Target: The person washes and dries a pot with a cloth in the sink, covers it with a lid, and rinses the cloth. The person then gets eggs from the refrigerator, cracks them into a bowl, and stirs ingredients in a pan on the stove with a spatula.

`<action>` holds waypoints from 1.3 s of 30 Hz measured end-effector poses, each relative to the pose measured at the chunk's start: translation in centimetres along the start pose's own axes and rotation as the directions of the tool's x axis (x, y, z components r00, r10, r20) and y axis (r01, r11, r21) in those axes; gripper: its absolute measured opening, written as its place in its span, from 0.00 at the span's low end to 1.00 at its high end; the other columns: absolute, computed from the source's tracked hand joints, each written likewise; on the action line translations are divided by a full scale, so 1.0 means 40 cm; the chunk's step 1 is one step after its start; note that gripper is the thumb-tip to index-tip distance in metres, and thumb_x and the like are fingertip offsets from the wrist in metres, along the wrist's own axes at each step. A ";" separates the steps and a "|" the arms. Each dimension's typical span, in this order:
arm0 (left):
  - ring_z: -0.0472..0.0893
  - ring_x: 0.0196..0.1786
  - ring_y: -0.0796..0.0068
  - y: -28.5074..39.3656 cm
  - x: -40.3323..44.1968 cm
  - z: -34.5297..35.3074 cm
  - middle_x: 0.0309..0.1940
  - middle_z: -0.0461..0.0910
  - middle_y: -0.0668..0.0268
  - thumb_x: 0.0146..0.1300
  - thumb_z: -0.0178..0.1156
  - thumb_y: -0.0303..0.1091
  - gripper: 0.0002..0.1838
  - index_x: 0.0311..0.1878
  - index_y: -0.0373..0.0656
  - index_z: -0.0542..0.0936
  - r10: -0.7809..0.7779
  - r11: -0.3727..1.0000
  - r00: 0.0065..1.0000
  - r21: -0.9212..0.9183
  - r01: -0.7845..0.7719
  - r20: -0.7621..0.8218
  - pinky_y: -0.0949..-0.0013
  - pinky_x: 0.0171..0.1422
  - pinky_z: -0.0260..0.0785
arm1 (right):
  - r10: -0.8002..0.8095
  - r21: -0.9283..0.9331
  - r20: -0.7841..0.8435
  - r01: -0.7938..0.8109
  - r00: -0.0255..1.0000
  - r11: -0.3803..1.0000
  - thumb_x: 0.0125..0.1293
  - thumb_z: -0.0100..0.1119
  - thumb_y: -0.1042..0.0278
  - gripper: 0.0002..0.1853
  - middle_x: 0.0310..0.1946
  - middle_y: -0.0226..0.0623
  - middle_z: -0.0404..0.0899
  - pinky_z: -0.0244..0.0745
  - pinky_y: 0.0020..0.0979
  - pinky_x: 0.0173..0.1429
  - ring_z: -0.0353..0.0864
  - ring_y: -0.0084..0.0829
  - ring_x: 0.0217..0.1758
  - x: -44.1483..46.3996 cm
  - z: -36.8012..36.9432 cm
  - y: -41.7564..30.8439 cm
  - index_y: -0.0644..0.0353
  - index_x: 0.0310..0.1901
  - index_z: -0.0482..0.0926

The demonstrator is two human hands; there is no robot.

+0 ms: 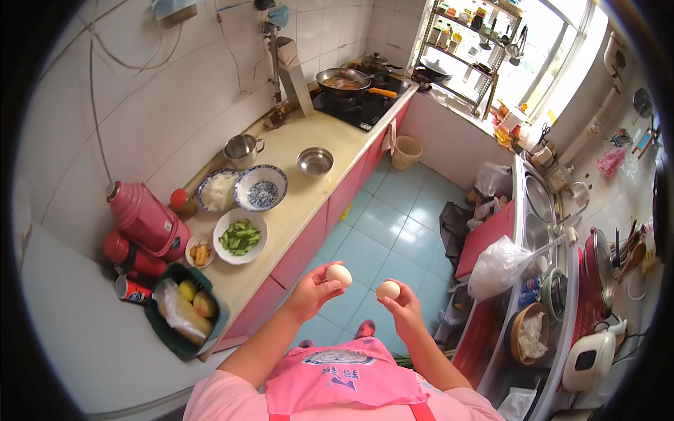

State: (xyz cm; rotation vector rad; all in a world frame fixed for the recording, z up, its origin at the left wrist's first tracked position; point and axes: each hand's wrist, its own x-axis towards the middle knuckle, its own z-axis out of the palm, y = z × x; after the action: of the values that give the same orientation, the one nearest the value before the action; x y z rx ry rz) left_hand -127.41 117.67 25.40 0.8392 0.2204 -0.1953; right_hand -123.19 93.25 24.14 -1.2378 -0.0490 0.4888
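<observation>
My left hand (314,289) grips a pale egg (339,276) between thumb and fingers, out over the floor past the counter's edge. A second egg (387,290) sits in the fingertips of my right hand (403,306), a short way to the right. The two eggs are apart, and both look whole. On the counter to the left stand a blue-patterned bowl (261,188), a white bowl of chopped green vegetable (239,238) and a small steel bowl (315,162).
A wok (343,81) with an orange handle rests on the black cooktop (358,109). Along the left are a pink thermos (149,221) and a dark green basket (218,313). A sink (539,197) and a hanging plastic bag (499,268) are on the right.
</observation>
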 end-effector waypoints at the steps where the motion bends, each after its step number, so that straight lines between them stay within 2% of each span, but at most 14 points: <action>1: 0.76 0.56 0.72 0.011 0.060 -0.002 0.52 0.75 0.63 0.63 0.61 0.24 0.31 0.68 0.41 0.63 0.001 1.000 1.000 0.012 -0.001 -0.007 0.67 0.60 0.73 | 0.001 -0.002 0.000 -0.001 1.000 1.000 0.59 0.68 0.70 0.29 0.50 0.37 0.75 0.73 0.30 0.61 0.76 0.28 0.54 0.058 -0.015 -0.018 0.66 0.61 0.67; 5: 0.76 0.55 0.71 0.047 0.278 0.010 0.52 0.75 0.63 0.63 0.61 0.25 0.30 0.66 0.43 0.62 0.091 0.995 0.992 0.039 -0.088 -0.088 0.67 0.58 0.73 | 0.004 -0.129 0.052 0.002 0.999 0.992 0.60 0.67 0.71 0.27 0.49 0.37 0.74 0.73 0.29 0.58 0.76 0.27 0.54 0.313 -0.072 -0.100 0.65 0.59 0.68; 7: 0.77 0.53 0.70 0.053 0.400 0.011 0.51 0.75 0.62 0.62 0.60 0.25 0.26 0.62 0.45 0.63 0.148 0.988 0.973 -0.020 -0.154 -0.178 0.66 0.56 0.74 | -0.060 -0.058 0.149 0.070 0.987 0.996 0.60 0.68 0.72 0.27 0.49 0.36 0.74 0.73 0.28 0.57 0.75 0.26 0.53 0.474 -0.110 -0.112 0.63 0.58 0.68; 8: 0.77 0.52 0.70 0.057 0.456 0.013 0.51 0.75 0.62 0.62 0.59 0.27 0.21 0.57 0.45 0.66 0.178 0.982 0.963 -0.028 -0.188 -0.204 0.66 0.55 0.74 | -0.069 -0.085 0.208 0.088 0.976 0.993 0.59 0.68 0.72 0.26 0.48 0.36 0.74 0.73 0.27 0.56 0.75 0.26 0.53 0.554 -0.124 -0.117 0.62 0.57 0.67; 12: 0.77 0.52 0.70 0.085 0.654 0.023 0.52 0.74 0.61 0.63 0.57 0.31 0.20 0.58 0.44 0.67 0.279 0.937 0.889 -0.102 -0.335 -0.364 0.64 0.54 0.74 | 0.109 -0.158 0.349 -0.056 0.931 0.986 0.60 0.68 0.70 0.27 0.49 0.36 0.74 0.73 0.28 0.56 0.75 0.26 0.53 0.840 -0.111 -0.185 0.63 0.58 0.67; 14: 0.76 0.52 0.71 0.107 0.733 0.003 0.53 0.74 0.62 0.63 0.57 0.31 0.21 0.60 0.44 0.66 0.312 0.917 0.861 -0.111 -0.384 -0.402 0.64 0.55 0.73 | 0.116 -0.194 0.452 -0.029 0.884 0.980 0.62 0.66 0.70 0.26 0.47 0.37 0.76 0.75 0.25 0.51 0.77 0.24 0.47 0.970 -0.084 -0.188 0.64 0.59 0.66; 18: 0.76 0.53 0.72 0.201 0.840 -0.035 0.53 0.73 0.64 0.66 0.54 0.31 0.24 0.65 0.45 0.65 0.372 0.891 0.780 -0.042 -0.452 -0.503 0.65 0.56 0.72 | 0.111 -0.128 0.522 -0.051 0.845 0.990 0.64 0.64 0.68 0.25 0.47 0.37 0.76 0.74 0.26 0.51 0.77 0.25 0.47 1.163 -0.002 -0.166 0.65 0.59 0.66; 19: 0.76 0.53 0.72 0.221 0.864 -0.050 0.54 0.73 0.64 0.67 0.53 0.30 0.24 0.66 0.46 0.64 0.395 0.885 0.753 -0.001 -0.465 -0.526 0.65 0.56 0.72 | 0.120 -0.129 0.532 -0.059 0.838 0.990 0.64 0.64 0.68 0.25 0.47 0.37 0.76 0.74 0.26 0.51 0.77 0.25 0.47 1.198 0.012 -0.156 0.65 0.59 0.66; 21: 0.75 0.53 0.72 0.266 0.921 -0.094 0.54 0.73 0.63 0.68 0.51 0.31 0.24 0.68 0.47 0.64 0.419 0.875 0.735 0.021 -0.483 -0.533 0.65 0.56 0.71 | 0.121 -0.138 0.511 -0.058 0.851 0.989 0.63 0.65 0.65 0.27 0.52 0.36 0.73 0.71 0.29 0.58 0.73 0.26 0.54 1.269 0.054 -0.150 0.63 0.60 0.66; 23: 0.75 0.54 0.73 0.297 0.977 -0.136 0.54 0.72 0.64 0.69 0.50 0.31 0.24 0.68 0.47 0.64 0.369 0.894 0.741 -0.004 -0.448 -0.562 0.65 0.57 0.71 | 0.157 -0.182 0.507 -0.073 0.848 0.981 0.64 0.64 0.67 0.26 0.52 0.35 0.73 0.71 0.29 0.58 0.73 0.26 0.54 1.339 0.073 -0.131 0.63 0.60 0.66; 25: 0.75 0.54 0.74 0.318 1.026 -0.174 0.57 0.72 0.65 0.69 0.49 0.33 0.23 0.68 0.47 0.65 0.375 0.891 0.736 -0.001 -0.454 -0.564 0.66 0.58 0.70 | 0.090 -0.149 0.531 -0.012 0.843 0.989 0.64 0.63 0.68 0.24 0.50 0.37 0.74 0.73 0.26 0.52 0.76 0.24 0.48 1.403 0.087 -0.108 0.65 0.59 0.67; 28: 0.74 0.57 0.74 0.356 1.060 -0.194 0.57 0.71 0.66 0.69 0.51 0.33 0.25 0.68 0.47 0.65 0.349 0.905 0.730 0.010 -0.425 -0.588 0.66 0.59 0.70 | 0.135 -0.183 0.552 -0.039 0.823 0.982 0.65 0.62 0.69 0.23 0.48 0.36 0.75 0.73 0.26 0.52 0.75 0.23 0.48 1.462 0.112 -0.095 0.64 0.58 0.67; 35: 0.74 0.57 0.73 0.359 1.139 -0.283 0.57 0.71 0.65 0.68 0.56 0.30 0.26 0.68 0.46 0.65 0.426 0.848 0.581 0.082 -0.523 -0.694 0.68 0.59 0.72 | 0.257 -0.257 0.637 -0.114 0.727 0.960 0.66 0.62 0.67 0.23 0.47 0.36 0.76 0.73 0.26 0.51 0.75 0.23 0.47 1.614 0.167 -0.077 0.64 0.59 0.67; 39: 0.74 0.56 0.74 0.312 1.183 -0.311 0.57 0.71 0.64 0.68 0.57 0.30 0.26 0.68 0.45 0.65 0.404 0.834 0.422 0.137 -0.534 -0.812 0.69 0.57 0.73 | 0.299 -0.257 0.659 -0.167 0.690 0.952 0.68 0.60 0.66 0.24 0.49 0.36 0.75 0.72 0.26 0.53 0.75 0.23 0.49 1.674 0.195 -0.048 0.64 0.61 0.65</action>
State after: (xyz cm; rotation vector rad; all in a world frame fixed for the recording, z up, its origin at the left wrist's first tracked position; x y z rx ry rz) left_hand -80.22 131.21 13.50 0.7604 0.8642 0.7967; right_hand -64.86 125.40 13.52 -1.1754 -0.5969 1.1887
